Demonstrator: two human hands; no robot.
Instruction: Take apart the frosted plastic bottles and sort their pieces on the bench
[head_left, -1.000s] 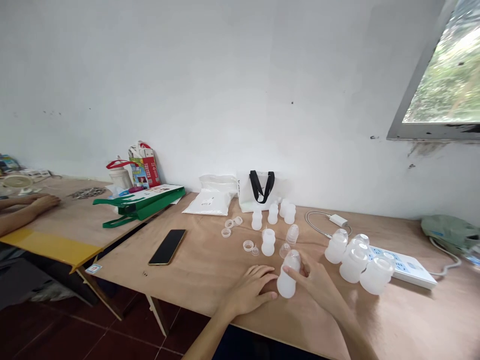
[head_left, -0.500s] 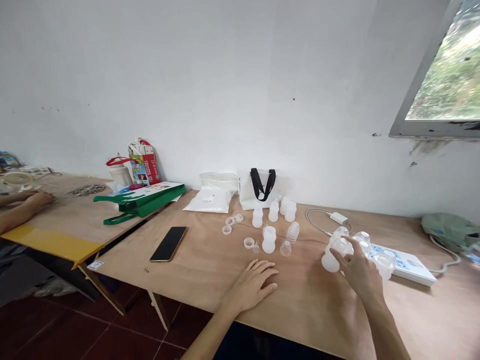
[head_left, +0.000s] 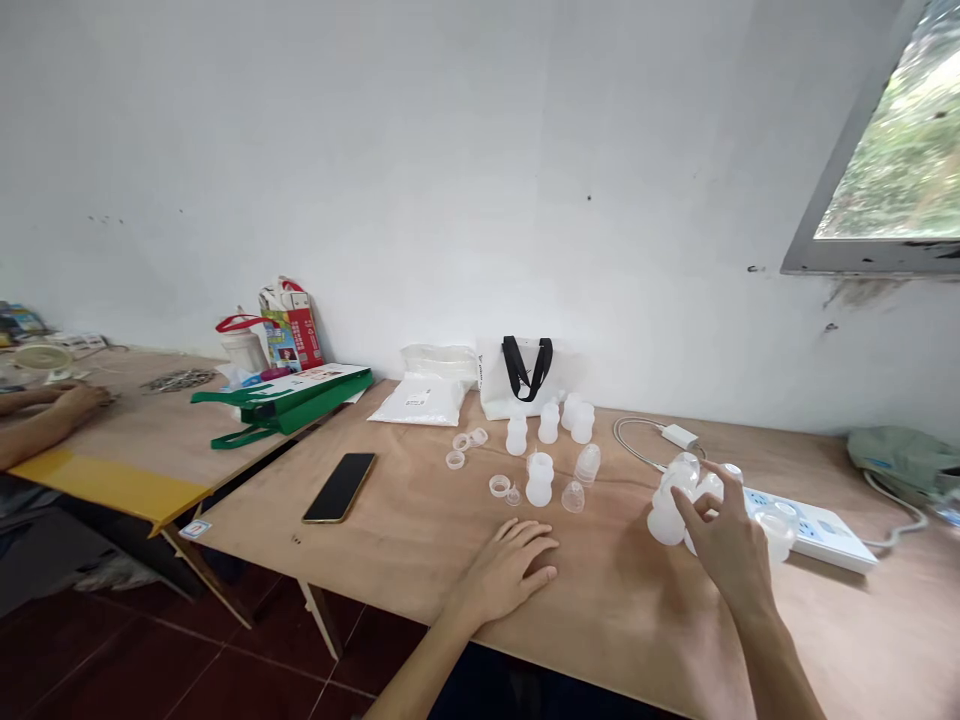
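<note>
My left hand (head_left: pixel 508 572) rests palm down on the wooden table (head_left: pixel 600 620), fingers spread and holding nothing. At the right, my right hand (head_left: pixel 726 545) is over a group of translucent bottles (head_left: pixel 667 510), its thumb and forefinger apart; whether it touches one is hard to tell. Another clear-topped bottle (head_left: pixel 778 530) stands just right of that hand. Beyond my left hand are a white bottle (head_left: pixel 539 480), a clear dome cap (head_left: pixel 573 497), a clear cover (head_left: pixel 587 463), a ring (head_left: pixel 499 486) and a small teat (head_left: pixel 513 496).
A phone (head_left: pixel 339 488) lies left. Behind are a white packet (head_left: pixel 418 400), a bag with black handles (head_left: pixel 517 380) and more bottles (head_left: pixel 548 424). A power strip (head_left: pixel 817 535) is at right. Another person's hands (head_left: pixel 79 402) rest on the far-left table beyond a green bag (head_left: pixel 300 405).
My right hand has shifted slightly right and its fingers have moved off the front of the bottle group. My left hand stays on the table.
</note>
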